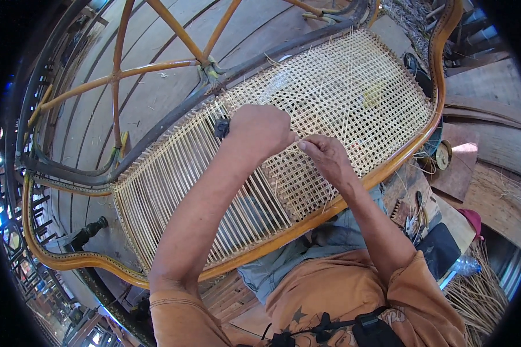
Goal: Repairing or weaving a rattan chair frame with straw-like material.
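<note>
A cane seat panel [324, 98] in a curved wooden frame [243, 254] lies across my lap and in front of me. Its right part is woven in an open lattice; toward the left only parallel strands [174, 191] run across the frame. Over the edge of the woven part, my left hand [263, 130] is closed, its back turned up and most fingers hidden. My right hand [328, 159] meets it, thumb and forefinger pinched together. A thin cane strand seems to be held where the fingertips meet, though little of it shows. Something black [221, 128] sits at my left wrist.
Brown rattan poles [117, 75] cross beyond the panel above a plank floor [87, 110]. To the right lie pliers-like tools [416, 217], a dark flat case [438, 250], a plastic bottle [466, 266], a round reel [444, 154] and loose cane [474, 295].
</note>
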Demonstrator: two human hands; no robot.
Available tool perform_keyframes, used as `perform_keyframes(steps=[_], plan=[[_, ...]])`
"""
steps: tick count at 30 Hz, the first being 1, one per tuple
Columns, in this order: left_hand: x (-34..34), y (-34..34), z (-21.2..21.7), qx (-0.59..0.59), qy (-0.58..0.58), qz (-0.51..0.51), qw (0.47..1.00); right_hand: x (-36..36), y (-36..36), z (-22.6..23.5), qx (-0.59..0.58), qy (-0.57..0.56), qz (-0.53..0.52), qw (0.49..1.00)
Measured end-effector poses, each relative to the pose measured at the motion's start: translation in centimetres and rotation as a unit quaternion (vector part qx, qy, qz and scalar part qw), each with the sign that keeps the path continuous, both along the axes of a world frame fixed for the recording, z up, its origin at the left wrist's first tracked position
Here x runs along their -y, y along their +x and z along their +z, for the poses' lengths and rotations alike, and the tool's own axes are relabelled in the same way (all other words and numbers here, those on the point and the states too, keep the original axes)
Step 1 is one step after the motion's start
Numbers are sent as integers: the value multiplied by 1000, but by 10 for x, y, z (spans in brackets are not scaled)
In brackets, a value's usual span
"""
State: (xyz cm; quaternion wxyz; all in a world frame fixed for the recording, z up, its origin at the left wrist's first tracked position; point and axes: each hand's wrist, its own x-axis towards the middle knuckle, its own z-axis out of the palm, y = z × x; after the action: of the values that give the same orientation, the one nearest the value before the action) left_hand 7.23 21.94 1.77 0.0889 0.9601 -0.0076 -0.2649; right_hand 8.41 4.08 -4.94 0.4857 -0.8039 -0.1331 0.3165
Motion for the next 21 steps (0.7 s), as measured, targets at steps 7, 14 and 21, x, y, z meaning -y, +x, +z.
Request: perform_keyframes(steps=[7, 14, 21], plan=[[21, 0, -50, -24, -2, -15, 1000, 11, 1, 5, 49, -255, 94, 961], [34, 4, -51, -34, 5, -69, 997, 6, 17, -9, 2, -312, 153, 938], [49, 14, -48, -31, 63, -124, 990, 2, 23, -15, -12, -319, 167, 933]])
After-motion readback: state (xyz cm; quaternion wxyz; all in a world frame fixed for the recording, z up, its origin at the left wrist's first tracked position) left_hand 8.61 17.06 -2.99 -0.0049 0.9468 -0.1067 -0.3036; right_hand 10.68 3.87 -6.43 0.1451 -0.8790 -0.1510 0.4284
